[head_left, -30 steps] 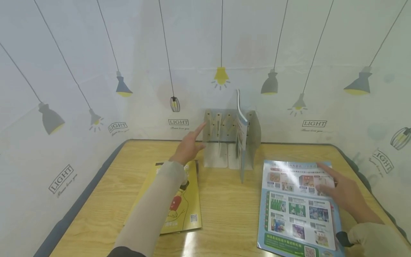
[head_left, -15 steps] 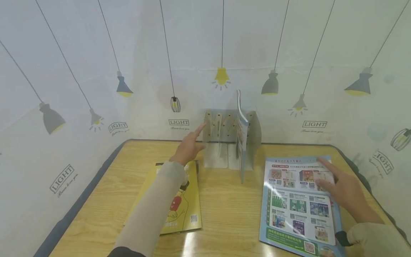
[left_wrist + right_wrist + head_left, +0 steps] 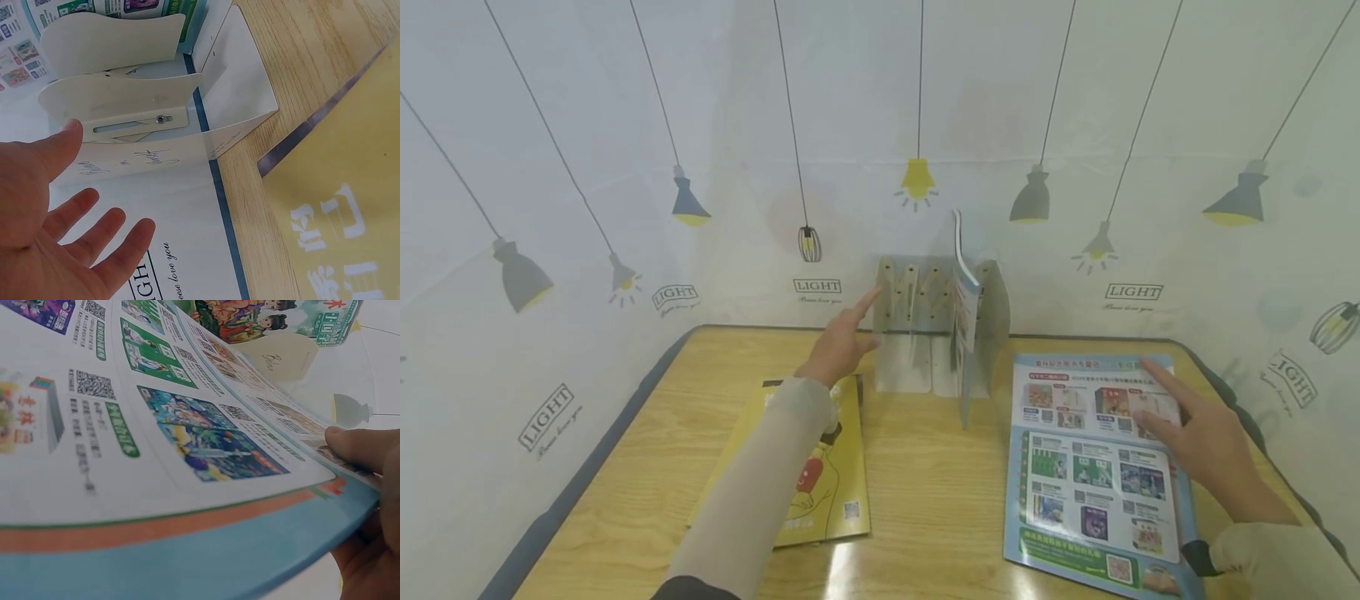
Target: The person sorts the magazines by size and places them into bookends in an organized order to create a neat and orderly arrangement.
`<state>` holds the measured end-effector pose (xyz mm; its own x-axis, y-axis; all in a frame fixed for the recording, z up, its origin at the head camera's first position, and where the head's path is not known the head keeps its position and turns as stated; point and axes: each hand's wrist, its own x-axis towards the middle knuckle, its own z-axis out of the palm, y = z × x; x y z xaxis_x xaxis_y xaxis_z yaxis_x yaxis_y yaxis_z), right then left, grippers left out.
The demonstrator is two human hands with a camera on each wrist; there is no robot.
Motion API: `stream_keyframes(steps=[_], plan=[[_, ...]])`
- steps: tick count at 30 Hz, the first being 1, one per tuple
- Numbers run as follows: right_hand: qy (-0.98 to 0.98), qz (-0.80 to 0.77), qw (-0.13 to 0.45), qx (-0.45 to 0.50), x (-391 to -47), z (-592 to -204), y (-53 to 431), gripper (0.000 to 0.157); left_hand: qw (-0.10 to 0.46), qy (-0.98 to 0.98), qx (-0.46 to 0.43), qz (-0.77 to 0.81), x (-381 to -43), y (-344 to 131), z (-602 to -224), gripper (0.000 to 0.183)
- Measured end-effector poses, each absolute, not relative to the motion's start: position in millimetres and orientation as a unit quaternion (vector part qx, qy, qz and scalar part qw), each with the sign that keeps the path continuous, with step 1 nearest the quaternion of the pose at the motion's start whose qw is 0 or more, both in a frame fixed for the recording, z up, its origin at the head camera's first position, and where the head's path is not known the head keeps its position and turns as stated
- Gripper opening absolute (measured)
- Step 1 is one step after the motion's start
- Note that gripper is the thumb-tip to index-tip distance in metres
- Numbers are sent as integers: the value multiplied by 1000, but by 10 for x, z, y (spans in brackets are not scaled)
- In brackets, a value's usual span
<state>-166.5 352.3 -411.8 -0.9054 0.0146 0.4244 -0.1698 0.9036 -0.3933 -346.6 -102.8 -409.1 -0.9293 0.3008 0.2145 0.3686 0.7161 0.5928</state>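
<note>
In the head view my left hand (image 3: 841, 343) is beside the left end panel of a pale metal book rack (image 3: 902, 375). The left wrist view shows its fingers spread, the thumb overlapping the panel and nothing held. My right hand (image 3: 1213, 442) pinches the right edge of a blue-bordered magazine (image 3: 1093, 467), thumb on top and fingers underneath in the right wrist view. Pictures of books and QR codes cover the page, which curves. Another magazine (image 3: 966, 333) stands upright in the rack's right part, its top bent to the left.
A yellow booklet (image 3: 842, 467) lies on the wooden table (image 3: 925, 500) at the left, partly under my left forearm. Behind the table, a white cloth (image 3: 850, 125) with printed lamps hangs as a backdrop and closes off both sides. The rack stands at the table's back edge.
The magazine in my right hand has shifted slightly away from me, its far edge now higher in the view. The left hand and the rack have stayed where they were.
</note>
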Motion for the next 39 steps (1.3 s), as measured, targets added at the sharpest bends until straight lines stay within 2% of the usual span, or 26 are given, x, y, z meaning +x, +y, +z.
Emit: stream_keyframes(steps=[39], plan=[[-927, 225, 272, 124, -1654, -3982, 3303, 80, 48, -932, -181, -310, -3434, -1012, -4043, 87]])
